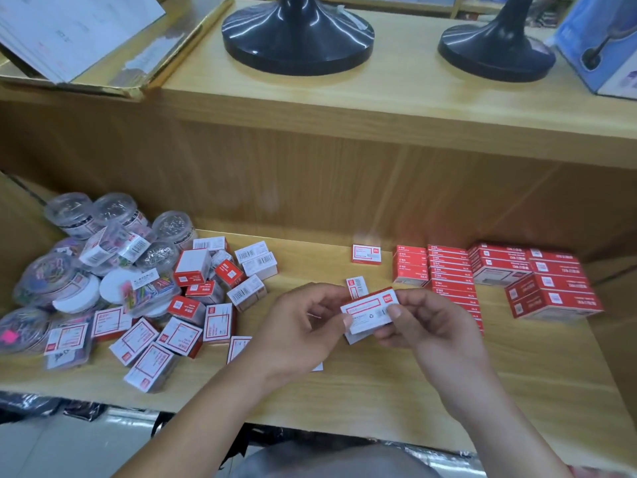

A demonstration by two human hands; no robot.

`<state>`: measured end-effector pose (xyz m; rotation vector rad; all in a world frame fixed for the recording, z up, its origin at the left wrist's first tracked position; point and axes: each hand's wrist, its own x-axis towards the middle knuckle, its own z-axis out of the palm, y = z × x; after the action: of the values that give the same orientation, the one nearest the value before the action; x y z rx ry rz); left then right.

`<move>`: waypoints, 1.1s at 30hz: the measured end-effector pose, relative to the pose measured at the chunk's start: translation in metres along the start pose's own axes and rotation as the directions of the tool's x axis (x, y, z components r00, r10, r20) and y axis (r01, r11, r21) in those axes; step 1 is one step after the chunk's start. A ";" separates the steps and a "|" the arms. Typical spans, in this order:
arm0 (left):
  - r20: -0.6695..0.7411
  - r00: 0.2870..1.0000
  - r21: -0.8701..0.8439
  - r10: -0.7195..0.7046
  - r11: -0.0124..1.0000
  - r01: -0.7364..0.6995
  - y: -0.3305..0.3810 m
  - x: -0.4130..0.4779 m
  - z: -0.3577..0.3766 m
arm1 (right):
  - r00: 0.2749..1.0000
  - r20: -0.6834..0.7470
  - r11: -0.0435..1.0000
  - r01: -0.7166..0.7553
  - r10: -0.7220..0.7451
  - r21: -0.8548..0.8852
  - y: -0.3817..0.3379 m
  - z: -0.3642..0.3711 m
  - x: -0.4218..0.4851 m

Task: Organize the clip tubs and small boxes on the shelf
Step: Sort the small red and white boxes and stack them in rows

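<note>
My left hand and my right hand both pinch a small red-and-white box above the middle of the wooden shelf. A second box seems to sit under it. A loose heap of small boxes lies at the left. Behind that heap, clear round clip tubs are piled against the left wall. One small box lies alone near the back. Just behind my hands stands another small box.
Neat rows of red boxes and larger red packs fill the shelf's right side. On the upper shelf stand two black round bases, a blue carton and a gold-edged tray of papers.
</note>
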<state>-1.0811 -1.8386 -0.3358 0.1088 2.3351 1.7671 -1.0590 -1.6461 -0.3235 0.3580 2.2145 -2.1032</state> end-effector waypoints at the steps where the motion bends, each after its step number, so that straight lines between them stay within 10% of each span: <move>1: 0.005 1.000 -0.019 -0.019 1.000 0.019 0.000 -0.002 0.002 | 1.000 -0.009 1.000 -0.007 0.008 0.010 0.001 -0.002 -0.002; 13: -0.016 0.981 -0.096 0.194 0.976 -0.195 -0.014 -0.012 0.022 | 0.992 -0.100 0.974 -0.060 0.083 0.218 0.012 -0.011 -0.023; 18: 0.068 0.996 -0.183 -0.058 0.981 0.070 -0.015 -0.018 0.027 | 0.995 -0.038 0.963 -0.074 0.087 0.260 0.013 -0.014 -0.027; 26: 0.058 0.994 -0.210 -0.092 0.972 0.102 -0.016 -0.019 0.023 | 0.996 -0.066 0.976 -0.042 0.057 0.216 0.015 -0.005 -0.032; 33: 0.152 0.987 0.063 0.049 0.996 -0.059 -0.039 -0.032 0.023 | 0.999 -0.043 0.956 0.012 -0.026 -0.292 0.031 -0.008 -0.046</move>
<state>-1.0427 -1.8335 -0.3754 0.3084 2.3041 1.6421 -1.0067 -1.6423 -0.3437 0.3677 2.5160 -1.7524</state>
